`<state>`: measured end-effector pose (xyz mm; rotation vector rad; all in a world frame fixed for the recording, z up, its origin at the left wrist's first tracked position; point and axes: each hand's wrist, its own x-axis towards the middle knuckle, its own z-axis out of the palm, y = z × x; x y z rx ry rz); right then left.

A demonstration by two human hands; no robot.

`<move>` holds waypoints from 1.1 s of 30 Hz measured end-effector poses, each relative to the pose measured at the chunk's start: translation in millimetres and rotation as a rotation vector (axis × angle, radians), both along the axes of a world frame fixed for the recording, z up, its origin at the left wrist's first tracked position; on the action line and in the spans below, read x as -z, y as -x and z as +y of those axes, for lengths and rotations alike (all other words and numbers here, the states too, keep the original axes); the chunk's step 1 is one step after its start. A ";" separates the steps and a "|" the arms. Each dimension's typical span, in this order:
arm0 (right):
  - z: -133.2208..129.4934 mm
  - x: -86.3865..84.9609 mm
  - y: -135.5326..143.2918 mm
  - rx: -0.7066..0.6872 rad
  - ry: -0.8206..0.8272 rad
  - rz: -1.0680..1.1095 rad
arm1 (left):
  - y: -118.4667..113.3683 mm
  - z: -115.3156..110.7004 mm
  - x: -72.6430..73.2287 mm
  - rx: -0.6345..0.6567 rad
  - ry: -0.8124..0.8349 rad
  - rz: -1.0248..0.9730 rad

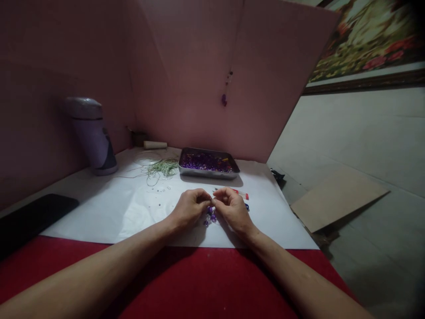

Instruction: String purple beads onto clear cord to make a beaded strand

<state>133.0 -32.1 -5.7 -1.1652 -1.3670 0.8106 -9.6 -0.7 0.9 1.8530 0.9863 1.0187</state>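
Note:
My left hand (190, 207) and my right hand (233, 210) meet over the white sheet (139, 221), both closed in a pinch. Fingertips of both come together at something tiny that I cannot make out. Just below them a small cluster of purple and clear beads (210, 216) lies or hangs; which of the two is not clear. Behind my hands sits a metal tray (209, 173) full of purple beads. A small tool with a red end (244, 195) and a dark blue round object (247, 207) lie beside my right hand.
Green thread (162, 167) is tangled left of the tray, near a pale roll (155, 145). A lilac tumbler (96, 137) and a black flat object (36, 219) stand at the left. Pink panels rise behind, with a beaded strand (224, 98). Small loose beads (159, 204) lie on the sheet.

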 end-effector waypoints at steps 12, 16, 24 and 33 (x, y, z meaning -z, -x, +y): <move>5.3 4.1 -2.7 -0.038 0.057 -0.067 | -2.0 -0.6 -1.8 -0.056 0.243 -0.188; 5.2 2.9 0.5 -0.089 0.035 -0.108 | -2.1 -0.4 0.1 -0.051 0.227 -0.213; 5.1 4.3 1.3 -0.077 0.065 -0.065 | -1.6 -2.3 -1.9 -0.093 0.233 -0.166; 4.1 1.5 1.5 -0.085 0.069 0.004 | -2.9 -6.5 -7.2 -0.040 0.284 -0.210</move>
